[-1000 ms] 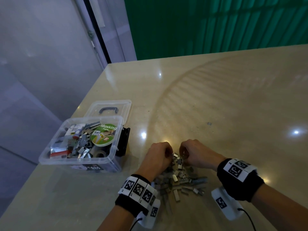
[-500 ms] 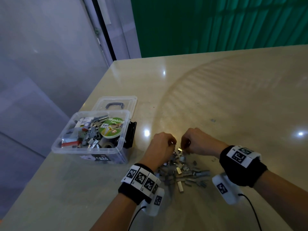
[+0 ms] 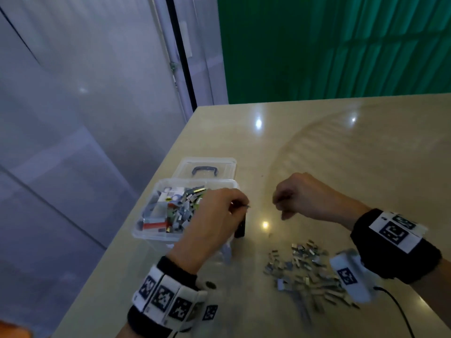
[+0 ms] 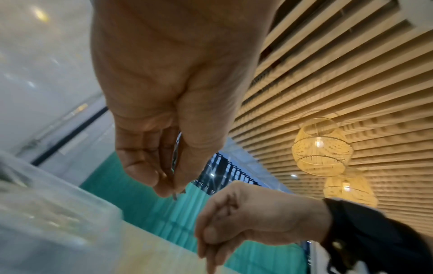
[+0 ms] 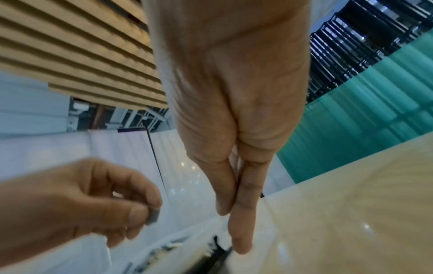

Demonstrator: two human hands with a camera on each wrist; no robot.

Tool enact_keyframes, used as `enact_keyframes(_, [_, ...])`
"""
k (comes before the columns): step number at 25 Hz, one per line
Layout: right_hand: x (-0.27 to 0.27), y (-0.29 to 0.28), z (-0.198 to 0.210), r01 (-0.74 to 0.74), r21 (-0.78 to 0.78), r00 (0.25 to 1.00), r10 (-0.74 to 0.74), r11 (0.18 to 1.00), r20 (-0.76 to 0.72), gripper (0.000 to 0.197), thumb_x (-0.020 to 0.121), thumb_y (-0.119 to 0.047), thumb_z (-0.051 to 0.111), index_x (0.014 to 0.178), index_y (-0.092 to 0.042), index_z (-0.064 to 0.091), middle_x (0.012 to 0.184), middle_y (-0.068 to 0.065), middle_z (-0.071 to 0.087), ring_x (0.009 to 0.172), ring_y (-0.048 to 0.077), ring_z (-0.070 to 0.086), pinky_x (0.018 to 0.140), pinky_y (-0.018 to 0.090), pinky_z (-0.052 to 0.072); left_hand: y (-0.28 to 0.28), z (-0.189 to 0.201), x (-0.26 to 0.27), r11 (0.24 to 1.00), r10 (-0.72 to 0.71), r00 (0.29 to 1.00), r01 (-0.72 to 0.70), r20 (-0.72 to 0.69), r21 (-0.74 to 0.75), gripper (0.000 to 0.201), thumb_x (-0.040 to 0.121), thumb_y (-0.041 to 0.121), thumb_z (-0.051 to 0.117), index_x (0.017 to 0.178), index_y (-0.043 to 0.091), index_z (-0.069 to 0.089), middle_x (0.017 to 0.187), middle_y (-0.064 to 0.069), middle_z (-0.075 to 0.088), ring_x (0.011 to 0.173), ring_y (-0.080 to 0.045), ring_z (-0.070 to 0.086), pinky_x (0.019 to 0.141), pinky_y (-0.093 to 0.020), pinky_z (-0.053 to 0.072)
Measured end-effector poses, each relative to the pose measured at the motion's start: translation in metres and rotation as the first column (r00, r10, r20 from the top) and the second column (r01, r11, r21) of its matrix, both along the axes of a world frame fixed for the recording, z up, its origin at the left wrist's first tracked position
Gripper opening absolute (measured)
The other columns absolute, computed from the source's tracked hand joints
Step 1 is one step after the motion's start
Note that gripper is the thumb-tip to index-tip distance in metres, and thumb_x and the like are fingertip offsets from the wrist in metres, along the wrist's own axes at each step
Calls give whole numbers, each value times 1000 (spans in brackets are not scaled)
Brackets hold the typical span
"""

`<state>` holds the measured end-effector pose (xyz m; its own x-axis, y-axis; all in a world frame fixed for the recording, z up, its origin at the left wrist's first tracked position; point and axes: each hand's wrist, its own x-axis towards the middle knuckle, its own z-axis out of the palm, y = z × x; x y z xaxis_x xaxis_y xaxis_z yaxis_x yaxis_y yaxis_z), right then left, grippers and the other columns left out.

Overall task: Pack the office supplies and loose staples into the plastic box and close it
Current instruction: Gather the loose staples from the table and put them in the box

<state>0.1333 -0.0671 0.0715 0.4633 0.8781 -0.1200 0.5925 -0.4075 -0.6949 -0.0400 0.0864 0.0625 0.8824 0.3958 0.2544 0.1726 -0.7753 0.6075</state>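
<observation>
Pinched between thumb and fingertips, a few staples (image 5: 153,216) sit in the left hand (image 3: 214,220) above the near right corner of the open plastic box (image 3: 156,234), hiding that corner. The right hand (image 3: 303,198) hangs just beside it, thumb against fingers; whether it holds anything cannot be told. Loose staples (image 3: 307,269) lie on the table (image 3: 366,154), partly behind the right wristband. The lid (image 3: 207,167) lies behind the box.

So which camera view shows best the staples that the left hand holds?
The left wrist view: the staples show pinched between the left hand's thumb and fingers. The right wrist view shows a small grey end; the head view only a blurred glint.
</observation>
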Motion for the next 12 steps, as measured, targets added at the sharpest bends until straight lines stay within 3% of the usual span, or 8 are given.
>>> enact_keyframes(3, [-31, 44, 4, -20, 135, 998, 28, 991, -60, 11, 87, 3, 69, 90, -5, 77, 70, 2, 76, 64, 16, 75, 70, 28, 62, 50, -7, -41, 984, 177, 983, -176, 48, -24, 8, 84, 14, 74, 89, 20, 76, 80, 12, 72, 76, 1, 66, 74, -15, 53])
enact_keyframes(5, [-53, 74, 0, -63, 167, 995, 75, 984, -69, 7, 87, 0, 71, 90, -5, 74, 68, 3, 74, 59, 17, 74, 68, 32, 62, 73, -13, -62, 962, 266, 961, -260, 81, -77, 6, 84, 16, 74, 87, 21, 76, 77, 12, 72, 73, 1, 67, 71, -22, 56])
enact_keyframes(9, [-82, 130, -2, -152, 160, 988, 149, 975, 36, 4, 85, -7, 78, 84, -8, 74, 56, -6, 68, 50, 12, 67, 54, 26, 56, 100, -34, -80, 930, 354, 929, -337, 112, -149, 4, 85, 17, 75, 83, 20, 74, 73, 11, 70, 68, 1, 65, 67, -22, 55])
enact_keyframes(12, [-89, 156, -2, -193, 133, 978, 181, 972, 100, 7, 87, -6, 74, 93, -7, 78, 72, -2, 73, 56, -2, 64, 57, 15, 54, 104, -45, -82, 936, 337, 932, -316, 132, -154, 6, 86, 15, 75, 85, 21, 75, 75, 11, 68, 70, 2, 63, 64, -12, 48])
